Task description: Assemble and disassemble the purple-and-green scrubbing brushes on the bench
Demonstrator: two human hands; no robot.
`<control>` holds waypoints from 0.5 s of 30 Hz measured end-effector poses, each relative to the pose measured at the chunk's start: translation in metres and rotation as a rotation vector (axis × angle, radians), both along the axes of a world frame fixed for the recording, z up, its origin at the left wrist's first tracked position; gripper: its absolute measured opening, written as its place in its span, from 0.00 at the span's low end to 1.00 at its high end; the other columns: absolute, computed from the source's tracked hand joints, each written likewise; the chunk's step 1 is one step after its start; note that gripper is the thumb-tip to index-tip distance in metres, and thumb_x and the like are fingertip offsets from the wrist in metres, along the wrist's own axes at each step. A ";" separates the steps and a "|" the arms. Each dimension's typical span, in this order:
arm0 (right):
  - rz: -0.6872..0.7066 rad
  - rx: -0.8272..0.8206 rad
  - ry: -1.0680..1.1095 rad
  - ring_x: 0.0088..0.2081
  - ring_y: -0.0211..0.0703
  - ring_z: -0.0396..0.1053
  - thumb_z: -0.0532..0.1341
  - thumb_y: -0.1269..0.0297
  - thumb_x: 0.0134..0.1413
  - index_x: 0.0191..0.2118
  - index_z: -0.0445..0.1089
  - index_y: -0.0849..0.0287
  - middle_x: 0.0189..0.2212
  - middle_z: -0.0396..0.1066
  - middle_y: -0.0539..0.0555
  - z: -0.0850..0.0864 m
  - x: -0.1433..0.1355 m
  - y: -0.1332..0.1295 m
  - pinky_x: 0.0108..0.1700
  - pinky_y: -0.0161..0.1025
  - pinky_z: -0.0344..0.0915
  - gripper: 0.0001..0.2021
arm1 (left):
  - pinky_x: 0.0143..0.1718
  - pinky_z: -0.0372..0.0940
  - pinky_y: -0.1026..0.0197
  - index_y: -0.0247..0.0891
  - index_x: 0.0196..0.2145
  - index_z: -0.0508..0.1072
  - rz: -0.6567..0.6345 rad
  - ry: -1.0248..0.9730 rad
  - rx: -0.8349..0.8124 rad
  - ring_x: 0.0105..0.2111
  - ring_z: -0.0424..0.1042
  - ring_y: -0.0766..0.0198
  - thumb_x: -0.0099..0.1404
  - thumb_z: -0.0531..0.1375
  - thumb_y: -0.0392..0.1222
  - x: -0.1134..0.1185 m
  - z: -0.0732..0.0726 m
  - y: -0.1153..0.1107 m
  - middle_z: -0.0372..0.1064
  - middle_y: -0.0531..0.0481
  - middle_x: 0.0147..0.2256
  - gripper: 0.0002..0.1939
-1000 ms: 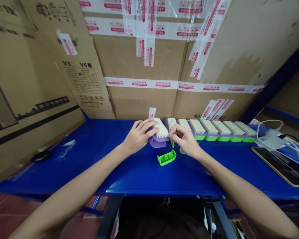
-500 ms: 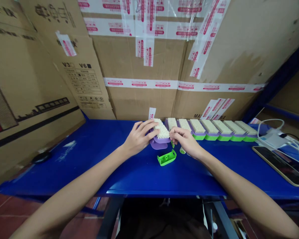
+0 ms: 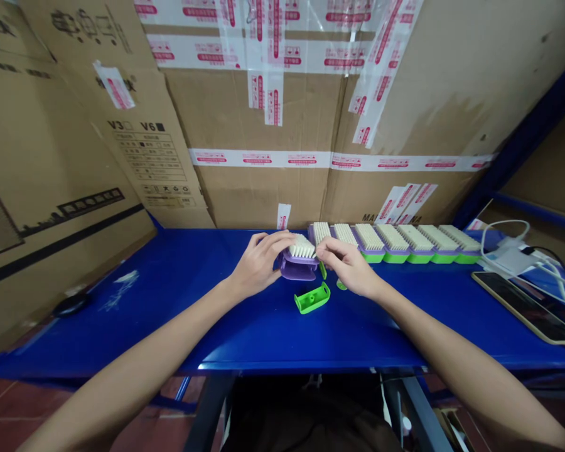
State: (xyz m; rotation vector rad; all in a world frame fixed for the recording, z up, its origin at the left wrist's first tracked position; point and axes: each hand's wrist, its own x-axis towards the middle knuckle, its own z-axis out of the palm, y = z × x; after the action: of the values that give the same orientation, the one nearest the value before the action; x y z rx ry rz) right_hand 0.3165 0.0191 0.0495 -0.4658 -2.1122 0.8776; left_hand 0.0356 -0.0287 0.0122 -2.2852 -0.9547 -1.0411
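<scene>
A scrub brush (image 3: 301, 247) with cream bristles and a purple body is tilted bristles-up over the table, its hollow purple underside showing toward me. My left hand (image 3: 262, 262) grips its left side, fingers over the top edge. The fingertips of my right hand (image 3: 346, 263) are pinched together at the brush's right corner; whether they hold anything finer there is too small to tell. Just below lies a loose green plastic part (image 3: 312, 299), open side up. A smaller green piece (image 3: 322, 270) and a round green-and-white piece (image 3: 341, 284) are partly hidden by my right hand.
Several purple-and-green brushes (image 3: 394, 241) stand in a row along the back of the blue table (image 3: 183, 282), bristles up. A phone (image 3: 530, 306) and a white charger with cables (image 3: 511, 258) lie at the right. Taped cardboard (image 3: 263, 194) walls the back.
The brush has tipped so that more of its hollow purple underside faces me. Both hands keep their hold at its two sides. The whole view has shifted slightly.
</scene>
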 end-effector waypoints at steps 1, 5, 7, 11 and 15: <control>-0.015 0.059 -0.005 0.35 0.44 0.65 0.59 0.55 0.78 0.36 0.68 0.53 0.31 0.67 0.49 0.001 0.001 0.000 0.41 0.43 0.63 0.15 | 0.61 0.67 0.43 0.48 0.73 0.58 0.000 -0.006 -0.006 0.67 0.77 0.48 0.78 0.64 0.34 0.000 0.000 0.000 0.76 0.38 0.67 0.33; -0.070 0.297 -0.060 0.39 0.48 0.67 0.56 0.57 0.82 0.38 0.67 0.52 0.35 0.70 0.52 0.003 0.004 -0.002 0.45 0.47 0.66 0.15 | 0.61 0.67 0.44 0.47 0.73 0.59 0.006 -0.023 -0.017 0.67 0.77 0.48 0.78 0.64 0.37 0.001 -0.001 0.001 0.76 0.38 0.67 0.31; -0.090 0.382 -0.103 0.40 0.48 0.68 0.54 0.58 0.84 0.40 0.68 0.52 0.37 0.70 0.53 0.003 0.007 -0.001 0.45 0.47 0.66 0.14 | 0.59 0.67 0.44 0.47 0.73 0.60 0.013 -0.023 -0.016 0.67 0.77 0.47 0.78 0.64 0.37 0.000 -0.001 0.001 0.76 0.38 0.67 0.31; -0.113 0.477 -0.186 0.40 0.48 0.69 0.53 0.59 0.84 0.43 0.69 0.52 0.40 0.68 0.54 0.001 0.010 0.002 0.44 0.46 0.66 0.13 | 0.58 0.66 0.45 0.47 0.72 0.60 0.029 -0.005 -0.017 0.67 0.77 0.47 0.79 0.64 0.36 -0.004 -0.001 0.002 0.76 0.37 0.67 0.30; -0.133 0.508 -0.233 0.40 0.48 0.69 0.53 0.60 0.84 0.44 0.70 0.52 0.40 0.69 0.54 -0.001 0.011 0.006 0.44 0.46 0.66 0.12 | 0.58 0.66 0.45 0.47 0.72 0.61 0.040 0.013 -0.001 0.67 0.77 0.46 0.78 0.64 0.36 -0.007 -0.001 0.003 0.76 0.36 0.67 0.31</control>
State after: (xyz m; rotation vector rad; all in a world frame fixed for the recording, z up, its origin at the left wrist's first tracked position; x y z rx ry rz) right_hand 0.3272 0.0252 0.0482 -0.4447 -2.3779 0.1972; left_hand 0.0289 -0.0252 0.0117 -2.2619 -0.9914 -1.0078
